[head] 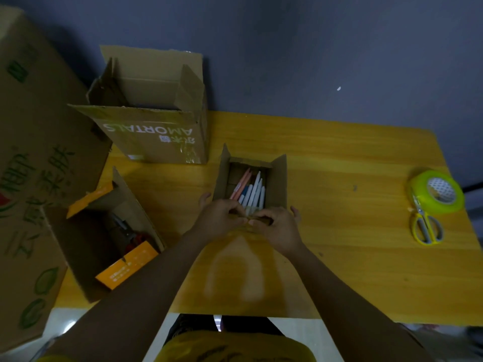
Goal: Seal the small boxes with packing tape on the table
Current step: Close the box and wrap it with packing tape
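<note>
Yellow table (339,178) holds the small box (279,178); left hand (222,215) and right hand (277,226) pinching its near flap should fold it flat before taping.

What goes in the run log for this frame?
stage: folding near flap | left hand and right hand: gripping flap | pen box: open | tape, scissors: untouched, right

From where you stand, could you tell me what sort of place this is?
Probably a makeshift packing station in a plain room: a yellow wooden table against a dark wall, open cardboard boxes around it, and a tape roll with scissors at its right edge.
</note>
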The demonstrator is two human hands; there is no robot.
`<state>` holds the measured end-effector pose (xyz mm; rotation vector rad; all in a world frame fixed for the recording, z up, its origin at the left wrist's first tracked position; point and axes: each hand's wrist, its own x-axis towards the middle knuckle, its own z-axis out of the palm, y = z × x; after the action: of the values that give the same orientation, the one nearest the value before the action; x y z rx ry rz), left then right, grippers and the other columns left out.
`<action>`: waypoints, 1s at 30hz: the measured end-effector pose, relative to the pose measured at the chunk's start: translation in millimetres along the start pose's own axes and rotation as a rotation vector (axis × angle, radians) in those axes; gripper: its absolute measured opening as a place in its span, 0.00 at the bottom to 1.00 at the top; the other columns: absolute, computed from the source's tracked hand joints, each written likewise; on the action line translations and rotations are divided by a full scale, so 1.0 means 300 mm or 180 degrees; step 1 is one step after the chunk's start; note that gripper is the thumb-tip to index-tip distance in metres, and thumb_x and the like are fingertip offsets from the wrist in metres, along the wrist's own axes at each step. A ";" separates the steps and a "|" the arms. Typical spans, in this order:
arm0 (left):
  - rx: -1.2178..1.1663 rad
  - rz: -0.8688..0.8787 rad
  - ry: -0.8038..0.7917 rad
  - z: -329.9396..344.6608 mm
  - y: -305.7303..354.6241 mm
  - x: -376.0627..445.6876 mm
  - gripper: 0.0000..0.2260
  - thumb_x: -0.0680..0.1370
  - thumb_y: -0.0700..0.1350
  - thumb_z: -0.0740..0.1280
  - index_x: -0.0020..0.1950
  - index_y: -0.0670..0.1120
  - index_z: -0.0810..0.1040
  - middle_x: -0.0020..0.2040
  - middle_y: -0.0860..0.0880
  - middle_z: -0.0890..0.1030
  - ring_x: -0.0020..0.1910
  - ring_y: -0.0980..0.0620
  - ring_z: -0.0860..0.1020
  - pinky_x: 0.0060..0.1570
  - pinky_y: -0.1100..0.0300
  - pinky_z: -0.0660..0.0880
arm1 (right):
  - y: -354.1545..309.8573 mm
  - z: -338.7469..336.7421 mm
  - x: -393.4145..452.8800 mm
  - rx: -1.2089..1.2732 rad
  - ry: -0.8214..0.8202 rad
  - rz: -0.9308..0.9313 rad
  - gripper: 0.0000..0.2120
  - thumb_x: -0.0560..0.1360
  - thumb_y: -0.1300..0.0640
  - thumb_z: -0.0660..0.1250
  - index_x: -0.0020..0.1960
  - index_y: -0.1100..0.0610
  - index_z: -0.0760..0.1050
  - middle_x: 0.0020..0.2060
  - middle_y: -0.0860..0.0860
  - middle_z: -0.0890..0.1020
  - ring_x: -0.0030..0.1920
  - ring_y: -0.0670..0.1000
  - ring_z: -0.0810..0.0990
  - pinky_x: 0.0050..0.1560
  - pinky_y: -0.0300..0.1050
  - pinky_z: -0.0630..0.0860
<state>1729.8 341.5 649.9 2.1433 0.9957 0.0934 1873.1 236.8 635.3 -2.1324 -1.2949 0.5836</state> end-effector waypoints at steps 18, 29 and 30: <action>0.0298 0.0067 0.0038 -0.002 0.005 0.003 0.06 0.74 0.51 0.71 0.45 0.56 0.74 0.46 0.60 0.74 0.54 0.58 0.75 0.60 0.58 0.53 | -0.037 -0.030 -0.055 -0.0775 0.0980 -0.0386 0.17 0.72 0.40 0.64 0.49 0.53 0.77 0.45 0.48 0.78 0.51 0.49 0.71 0.54 0.47 0.58; 0.0150 0.0241 0.0115 0.011 -0.015 -0.004 0.12 0.75 0.47 0.70 0.50 0.53 0.68 0.44 0.58 0.76 0.51 0.56 0.77 0.53 0.62 0.51 | 0.016 0.027 -0.120 -0.1794 0.0084 -0.1932 0.21 0.75 0.54 0.58 0.66 0.59 0.73 0.60 0.55 0.77 0.59 0.55 0.73 0.55 0.51 0.71; 0.0122 0.0241 0.0109 0.014 -0.017 -0.003 0.12 0.75 0.47 0.70 0.50 0.53 0.67 0.43 0.58 0.76 0.50 0.56 0.77 0.53 0.62 0.51 | 0.016 0.026 -0.123 -0.1793 0.0018 -0.1867 0.22 0.75 0.54 0.58 0.67 0.59 0.72 0.61 0.55 0.76 0.60 0.55 0.73 0.55 0.51 0.72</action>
<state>1727.6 340.5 643.7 2.2214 0.9429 0.1494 1855.2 204.0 628.9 -1.9816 -2.1526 -0.0469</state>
